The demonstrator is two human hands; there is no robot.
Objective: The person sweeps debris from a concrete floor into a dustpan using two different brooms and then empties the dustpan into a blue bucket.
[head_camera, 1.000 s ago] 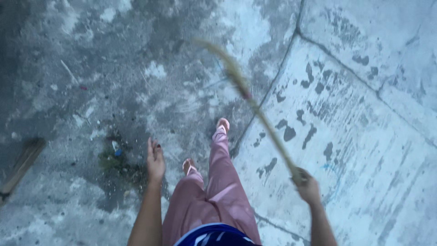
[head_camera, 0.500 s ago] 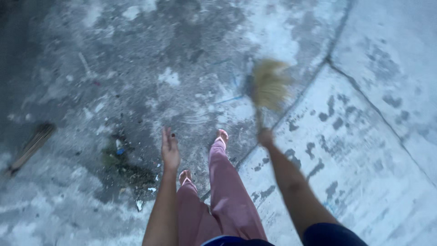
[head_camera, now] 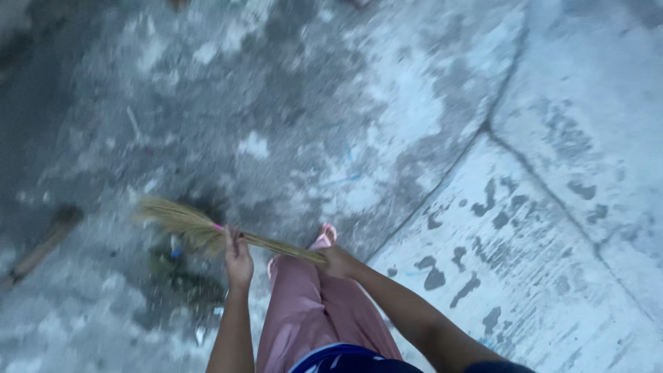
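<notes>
My right hand (head_camera: 336,261) grips the thin end of a straw hand broom (head_camera: 200,228). The broom lies almost level across my body, its bristles fanned out to the left over a small heap of dark litter (head_camera: 176,280) on the concrete. My left hand (head_camera: 238,259) hangs in front of the broom's stick, fingers loosely apart, and holds nothing that I can see. Below the hands are my pink trousers (head_camera: 311,314) and one foot in a pink sandal (head_camera: 324,237).
Wet, patchy concrete ground (head_camera: 387,124) with a curved crack (head_camera: 483,131) running down the right side. A brown stick-like object (head_camera: 41,245) lies at the left edge. White scraps dot the ground further up.
The broom has swung from upright on my right to low and leftward, bristles now over the litter heap. My right hand followed across my legs; the view shifted slightly.
</notes>
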